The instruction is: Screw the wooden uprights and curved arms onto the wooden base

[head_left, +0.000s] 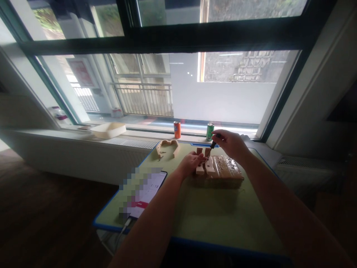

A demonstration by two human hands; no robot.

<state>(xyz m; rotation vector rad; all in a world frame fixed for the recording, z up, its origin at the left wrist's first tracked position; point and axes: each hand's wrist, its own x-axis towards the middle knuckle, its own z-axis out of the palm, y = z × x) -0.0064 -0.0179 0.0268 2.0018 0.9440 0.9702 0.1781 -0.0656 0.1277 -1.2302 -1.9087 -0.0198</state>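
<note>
The wood parts [205, 166] sit a little past the middle of the green tabletop [212, 219], toward 12 o'clock. They are a small cluster of pale, unpainted blocks. Two flat white-tan slabs lie side by side, and at least one has a small dark hole in its face. Two shorter, browner posts stand upright at their far edge. The grain is too blurred to read.

The left hand [191, 162] is at 9 o'clock of the cluster, fingers curled around its near-left block and clasping it. The right hand [230, 144] is raised at about 1 o'clock of the cluster, clenched around a screwdriver [214, 142] with a dark handle. The tool slants down and left, with its tip at or just above the top of the right-hand post. I cannot tell whether it touches.

Touching the parts at 3 o'clock is a low brown box [227, 169] whose top is shiny with clear wrap.

A phone [146, 193] lies face up with its screen lit at 8 o'clock of the tabletop, near the left edge. A U-shaped wood piece [167, 148] lies at 11 o'clock, well apart from the hands.

On the sill beyond stand an orange can [177, 129] and a green can [210, 131], the green one just behind the right hand. A white tray [108, 130] rests farther left.
</note>
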